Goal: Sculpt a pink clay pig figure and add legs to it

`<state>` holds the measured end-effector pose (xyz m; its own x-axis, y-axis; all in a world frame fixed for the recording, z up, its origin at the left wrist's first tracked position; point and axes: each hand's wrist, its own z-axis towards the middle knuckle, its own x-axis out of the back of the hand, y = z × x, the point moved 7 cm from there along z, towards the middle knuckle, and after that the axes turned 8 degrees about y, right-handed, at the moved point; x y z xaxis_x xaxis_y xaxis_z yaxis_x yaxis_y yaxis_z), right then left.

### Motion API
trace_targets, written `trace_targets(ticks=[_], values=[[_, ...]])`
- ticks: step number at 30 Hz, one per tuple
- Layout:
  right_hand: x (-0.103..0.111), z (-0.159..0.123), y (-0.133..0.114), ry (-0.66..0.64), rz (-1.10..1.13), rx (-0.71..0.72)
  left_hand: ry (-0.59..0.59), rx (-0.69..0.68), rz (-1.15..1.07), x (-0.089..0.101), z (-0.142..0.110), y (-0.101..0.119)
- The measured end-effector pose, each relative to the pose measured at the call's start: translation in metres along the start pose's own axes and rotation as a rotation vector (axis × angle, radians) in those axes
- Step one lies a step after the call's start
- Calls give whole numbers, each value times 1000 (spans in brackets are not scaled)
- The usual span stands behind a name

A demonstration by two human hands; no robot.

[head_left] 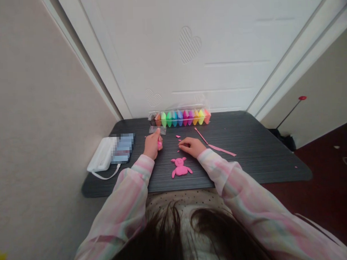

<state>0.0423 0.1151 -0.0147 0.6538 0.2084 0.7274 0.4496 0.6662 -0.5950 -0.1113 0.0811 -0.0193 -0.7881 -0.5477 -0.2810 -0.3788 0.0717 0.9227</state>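
My left hand [152,144] is curled round a lump of pink clay [159,145], part of which shows between the fingers. On the other side, my right hand [192,146] is closed in a pinch just above the dark table; anything at its fingertips is too small to make out. Small pink clay scraps [178,136] lie beside those fingertips. Between my forearms, a flat pink clay animal figure [180,167] with ears, a round snout and two arms rests on the table. A pink tool [201,136] and a flat pink strip [222,150] lie right of my right hand.
Along the back of the dark table [256,153] stands a clear pack of clay in many colours [180,117]. A clear plastic piece [157,129] lies before it. At the left are a white power bank [102,153], its cable and a phone [123,148]. A white panel rises behind.
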Motion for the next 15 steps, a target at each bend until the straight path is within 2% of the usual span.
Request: trace_targets(ticks=[4,9,12,15], values=[[-6,-4,1,-88,-6,20,7,-32,-59,8,3,10],[-8,-3,-1,-110,11,41,-100,-34,-83,1,3,7],[-6,-3,0,-72,35,35,-176,-20,-63,-7,1,1],[2,-2,2,31,56,14,-250,-3,-32,-12,-4,-2]])
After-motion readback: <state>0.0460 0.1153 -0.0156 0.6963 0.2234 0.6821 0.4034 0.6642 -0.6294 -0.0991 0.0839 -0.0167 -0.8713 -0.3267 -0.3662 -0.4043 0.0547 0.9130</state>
